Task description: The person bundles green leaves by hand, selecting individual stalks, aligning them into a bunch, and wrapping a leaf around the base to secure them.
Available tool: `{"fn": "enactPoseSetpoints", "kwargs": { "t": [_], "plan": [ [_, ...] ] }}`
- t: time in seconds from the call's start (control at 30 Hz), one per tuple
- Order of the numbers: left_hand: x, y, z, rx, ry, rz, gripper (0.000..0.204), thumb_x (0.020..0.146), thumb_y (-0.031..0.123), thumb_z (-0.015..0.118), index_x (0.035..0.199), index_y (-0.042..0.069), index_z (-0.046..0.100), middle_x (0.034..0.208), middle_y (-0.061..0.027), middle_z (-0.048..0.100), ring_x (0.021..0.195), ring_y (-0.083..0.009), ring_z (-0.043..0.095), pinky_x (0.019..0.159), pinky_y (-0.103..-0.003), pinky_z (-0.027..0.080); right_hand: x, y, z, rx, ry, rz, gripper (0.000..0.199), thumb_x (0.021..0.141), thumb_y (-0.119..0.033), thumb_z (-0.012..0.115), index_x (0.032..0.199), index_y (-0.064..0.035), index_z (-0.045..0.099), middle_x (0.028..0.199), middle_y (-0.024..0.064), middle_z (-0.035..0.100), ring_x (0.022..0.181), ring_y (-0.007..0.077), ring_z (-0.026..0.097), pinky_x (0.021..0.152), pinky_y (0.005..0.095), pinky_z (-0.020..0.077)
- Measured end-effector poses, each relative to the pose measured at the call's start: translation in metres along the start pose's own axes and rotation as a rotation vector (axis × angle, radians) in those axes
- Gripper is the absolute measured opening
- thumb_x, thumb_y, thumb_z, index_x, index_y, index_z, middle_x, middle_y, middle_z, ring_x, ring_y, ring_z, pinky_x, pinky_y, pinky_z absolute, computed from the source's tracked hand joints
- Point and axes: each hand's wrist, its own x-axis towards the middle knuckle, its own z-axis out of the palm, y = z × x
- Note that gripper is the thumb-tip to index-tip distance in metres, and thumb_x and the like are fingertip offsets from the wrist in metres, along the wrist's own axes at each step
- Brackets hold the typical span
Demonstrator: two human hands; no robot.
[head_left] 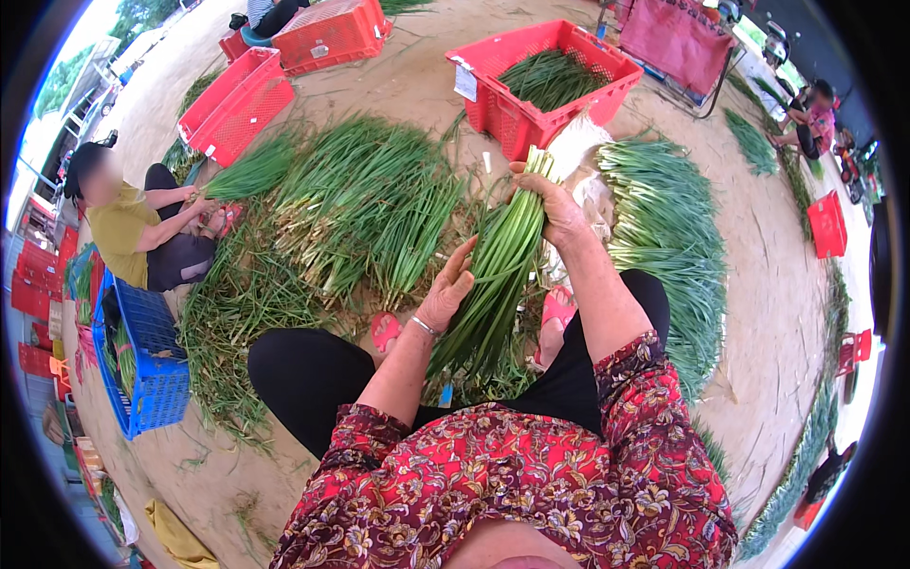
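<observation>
Here right hand is clamped round the green onion bunch near its pale ends; left hand rests half-open, probably steadying the light, floppy leaves.

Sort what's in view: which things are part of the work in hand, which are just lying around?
In hand:
- bundle of green onions, gripped near its pale end by the right hand, left hand against its side
- loose green onion piles on the ground ahead

Lying about:
- red crate holding greens
- blue crate
- empty red crates
- seated co-worker
</observation>
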Motion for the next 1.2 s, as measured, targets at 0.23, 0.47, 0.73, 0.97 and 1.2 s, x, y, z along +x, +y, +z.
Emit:
{"fn": "enactPoseSetpoints", "kwargs": {
  "t": [0.23,0.47,0.73,0.97,1.2],
  "plan": [
    [0.01,-0.013,-0.009,-0.386,0.285,-0.098,0.041,0.094,0.006,0.056,0.134,0.013,0.052,0.1,-0.003,0.066,0.084,-0.0098,0.061,0.077,-0.027,0.052,-0.006,0.0,-0.002,-0.109,-0.075,0.021,0.031,0.084,-0.011,0.062,0.113,-0.0018,0.056,0.085,0.0071,0.065,0.072,0.0177,0.064,0.067,0.0333,0.0561],
    [-0.017,-0.103,-0.115,0.249,0.309,-0.015,0.033,0.089,0.005,0.062,0.122,0.01,0.063,0.092,0.0029,0.066,0.069,-0.0039,0.054,0.056,-0.022,0.045,0.012,-0.071,-0.02,0.096,0.222,-0.163,0.021,0.082,-0.014,0.069,0.096,-0.0008,0.062,0.079,0.009,0.063,0.068,0.0225,0.063,0.066,0.0365,0.0565],
    [-0.045,-0.123,-0.069,1.038,-0.156,-0.807,0.043,0.08,0.024,0.071,0.12,0.011,0.065,0.112,-0.0128,0.068,0.093,-0.0219,0.066,0.081,-0.031,0.052,-0.01,-0.143,-0.13,0.497,0.463,-0.499,0.014,0.088,-0.018,0.062,0.083,-0.0049,0.06,0.084,0.0104,0.065,0.08,0.0293,0.063,0.08,0.0472,0.0528],
    [-0.008,-0.033,-0.015,1.328,-0.492,-0.564,0.03,0.08,0.018,0.059,0.107,0.013,0.071,0.101,-0.0136,0.07,0.098,-0.0277,0.066,0.092,-0.037,0.049,-0.026,-0.151,-0.136,0.534,0.573,-0.5,0.013,0.089,-0.02,0.062,0.088,-0.0073,0.06,0.09,0.0093,0.065,0.085,0.0295,0.062,0.083,0.0504,0.0511],
    [0.008,0.118,0.048,1.106,-0.118,0.017,0.03,0.078,-0.003,0.046,0.094,0.007,0.069,0.089,-0.0113,0.069,0.084,-0.0238,0.067,0.077,-0.034,0.054,-0.027,-0.147,-0.129,0.517,0.572,-0.469,0.015,0.089,-0.023,0.062,0.089,-0.0076,0.061,0.09,0.009,0.065,0.084,0.0291,0.062,0.082,0.0496,0.0515]
  ]
}}
